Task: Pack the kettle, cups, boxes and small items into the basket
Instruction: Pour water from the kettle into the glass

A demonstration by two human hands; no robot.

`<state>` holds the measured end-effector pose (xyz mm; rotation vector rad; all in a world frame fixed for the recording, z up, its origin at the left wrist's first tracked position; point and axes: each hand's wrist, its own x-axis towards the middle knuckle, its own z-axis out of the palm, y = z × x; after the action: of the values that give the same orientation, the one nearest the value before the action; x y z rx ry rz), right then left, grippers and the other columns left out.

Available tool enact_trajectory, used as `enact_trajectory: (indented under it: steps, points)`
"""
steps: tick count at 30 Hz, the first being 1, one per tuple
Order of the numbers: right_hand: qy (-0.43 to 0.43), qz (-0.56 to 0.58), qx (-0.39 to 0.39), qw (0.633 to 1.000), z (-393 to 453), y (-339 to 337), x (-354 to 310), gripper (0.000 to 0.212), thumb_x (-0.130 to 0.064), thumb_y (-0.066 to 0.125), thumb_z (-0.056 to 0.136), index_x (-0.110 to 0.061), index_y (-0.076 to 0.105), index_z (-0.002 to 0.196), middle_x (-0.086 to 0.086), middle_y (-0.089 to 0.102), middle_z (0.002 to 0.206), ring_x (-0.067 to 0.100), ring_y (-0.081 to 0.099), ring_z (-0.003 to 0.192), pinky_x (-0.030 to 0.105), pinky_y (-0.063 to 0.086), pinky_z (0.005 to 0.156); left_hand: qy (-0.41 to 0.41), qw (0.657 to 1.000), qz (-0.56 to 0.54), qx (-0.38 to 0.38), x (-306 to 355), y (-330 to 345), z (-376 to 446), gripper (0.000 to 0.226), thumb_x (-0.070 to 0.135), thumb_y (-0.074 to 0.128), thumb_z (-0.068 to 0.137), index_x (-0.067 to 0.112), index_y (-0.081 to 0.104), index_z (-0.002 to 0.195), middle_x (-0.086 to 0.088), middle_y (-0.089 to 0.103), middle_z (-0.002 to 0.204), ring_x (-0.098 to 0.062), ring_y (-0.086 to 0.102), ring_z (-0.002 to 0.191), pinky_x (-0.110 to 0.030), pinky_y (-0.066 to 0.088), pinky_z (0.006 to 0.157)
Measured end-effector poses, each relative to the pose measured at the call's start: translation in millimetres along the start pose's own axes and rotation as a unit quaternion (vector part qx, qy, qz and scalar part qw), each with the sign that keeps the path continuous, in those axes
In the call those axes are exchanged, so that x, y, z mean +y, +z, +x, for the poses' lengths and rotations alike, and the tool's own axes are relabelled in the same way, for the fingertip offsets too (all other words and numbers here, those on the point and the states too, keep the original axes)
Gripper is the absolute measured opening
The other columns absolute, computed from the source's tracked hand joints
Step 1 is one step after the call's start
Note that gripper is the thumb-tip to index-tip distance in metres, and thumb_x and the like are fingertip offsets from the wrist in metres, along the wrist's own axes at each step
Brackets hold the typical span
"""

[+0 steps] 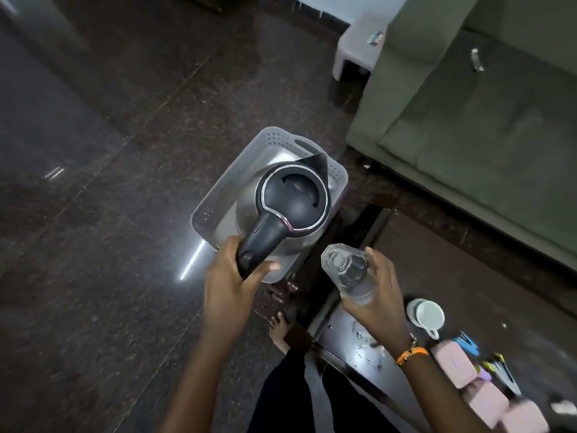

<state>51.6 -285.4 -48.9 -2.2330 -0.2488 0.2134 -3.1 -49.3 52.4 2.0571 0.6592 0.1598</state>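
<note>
A steel kettle [293, 198] with a black lid and handle hangs over the grey perforated basket [274, 142] on the floor. My left hand [231, 276] grips the kettle's black handle. My right hand [377, 292] holds a clear faceted glass [349, 270] beside the basket's near right corner, above the table's edge. A white cup [429, 315] on a saucer stands on the dark table, with several pink boxes [456, 364] and small colourful items [468, 342] to its right.
A dark low table [352, 332] sits at the lower right. A green sofa [487, 126] fills the upper right, with a grey plastic stool [359, 42] beside it. The dark polished floor [109, 214] spreads left. My bare foot [281, 329] is near the table's corner.
</note>
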Motion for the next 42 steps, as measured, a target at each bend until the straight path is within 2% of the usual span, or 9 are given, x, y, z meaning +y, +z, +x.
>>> enact_trajectory:
  steps: [3, 6, 9, 13, 18, 23, 32, 37, 42]
  points:
    - [0.001, -0.029, 0.001, 1.0, -12, -22, 19, 0.088, -0.014, 0.079, 0.056, -0.013, 0.037, 0.134, -0.003, 0.042, 0.13, 0.019, 0.047, 0.121, 0.032, 0.042, 0.104, -0.007, 1.0, -0.005, -0.004, 15, 9, -29, 0.034, 0.039, 0.079, 0.064, 0.047, 0.05, 0.081, 0.012, 0.062, 0.073, 0.003, 0.058, 0.077, -0.004, 0.041, 0.06]
    - [0.029, -0.057, -0.031, 0.997, -23, -41, 42, 0.093, -0.013, 0.078, 0.057, -0.014, 0.033, 0.138, -0.001, 0.041, 0.132, 0.017, 0.044, 0.123, 0.024, 0.036, 0.106, -0.017, 0.999, 0.022, -0.02, 25, 28, -55, 0.036, 0.041, 0.08, 0.062, 0.049, 0.048, 0.076, 0.01, 0.06, 0.069, 0.002, 0.057, 0.076, -0.007, 0.041, 0.058]
    - [0.051, -0.072, -0.058, 0.994, -26, -51, 66, 0.093, -0.01, 0.078, 0.056, -0.01, 0.033, 0.139, 0.009, 0.044, 0.134, 0.024, 0.046, 0.124, 0.032, 0.039, 0.106, -0.028, 0.997, 0.045, -0.049, 31, 50, -77, 0.036, 0.042, 0.078, 0.062, 0.048, 0.045, 0.074, 0.009, 0.058, 0.067, -0.003, 0.058, 0.068, -0.01, 0.041, 0.056]
    - [0.07, -0.084, -0.096, 0.989, -23, -54, 100, 0.087, -0.014, 0.08, 0.061, -0.005, 0.037, 0.136, 0.011, 0.046, 0.132, 0.025, 0.046, 0.124, 0.029, 0.037, 0.104, -0.056, 0.992, 0.07, -0.089, 28, 79, -101, 0.035, 0.038, 0.079, 0.063, 0.04, 0.047, 0.077, 0.007, 0.058, 0.067, -0.003, 0.055, 0.065, -0.014, 0.037, 0.055]
    - [0.07, -0.136, -0.175, 0.973, -14, -46, 135, 0.081, -0.01, 0.076, 0.061, -0.006, 0.038, 0.133, 0.013, 0.045, 0.131, 0.031, 0.046, 0.121, 0.034, 0.04, 0.102, -0.1, 0.982, 0.127, -0.099, 18, 111, -121, 0.035, 0.041, 0.078, 0.065, 0.038, 0.045, 0.077, 0.015, 0.053, 0.059, 0.002, 0.05, 0.058, -0.01, 0.032, 0.053]
    - [0.091, -0.184, -0.236, 0.95, -7, -36, 152, 0.08, -0.013, 0.072, 0.067, -0.009, 0.032, 0.136, 0.011, 0.041, 0.134, 0.031, 0.046, 0.123, 0.039, 0.045, 0.1, -0.135, 0.972, 0.16, -0.111, 5, 130, -136, 0.034, 0.041, 0.077, 0.066, 0.027, 0.055, 0.087, 0.018, 0.054, 0.065, -0.01, 0.051, 0.063, -0.011, 0.031, 0.056]
    - [0.1, -0.175, -0.246, 0.948, -17, -26, 166, 0.083, -0.011, 0.073, 0.069, -0.009, 0.028, 0.14, 0.012, 0.038, 0.138, 0.032, 0.042, 0.126, 0.041, 0.043, 0.103, -0.14, 0.965, 0.184, -0.12, -3, 139, -149, 0.036, 0.043, 0.079, 0.06, 0.036, 0.047, 0.076, 0.019, 0.055, 0.06, 0.003, 0.051, 0.059, -0.013, 0.032, 0.054]
    - [0.115, -0.132, -0.225, 0.959, -31, -34, 173, 0.089, -0.003, 0.074, 0.07, -0.004, 0.024, 0.143, 0.015, 0.033, 0.148, 0.031, 0.037, 0.135, 0.035, 0.028, 0.116, -0.135, 0.963, 0.185, -0.144, -5, 146, -148, 0.037, 0.045, 0.079, 0.061, 0.027, 0.055, 0.083, 0.015, 0.057, 0.063, -0.011, 0.056, 0.062, -0.014, 0.036, 0.055]
    - [0.166, -0.096, -0.171, 0.967, -46, -43, 172, 0.082, 0.001, 0.067, 0.075, -0.007, 0.025, 0.144, 0.012, 0.029, 0.151, 0.027, 0.032, 0.14, 0.03, 0.025, 0.115, -0.13, 0.961, 0.19, -0.156, -4, 152, -149, 0.041, 0.047, 0.079, 0.06, 0.021, 0.058, 0.083, 0.008, 0.063, 0.068, -0.02, 0.06, 0.066, -0.03, 0.045, 0.061]
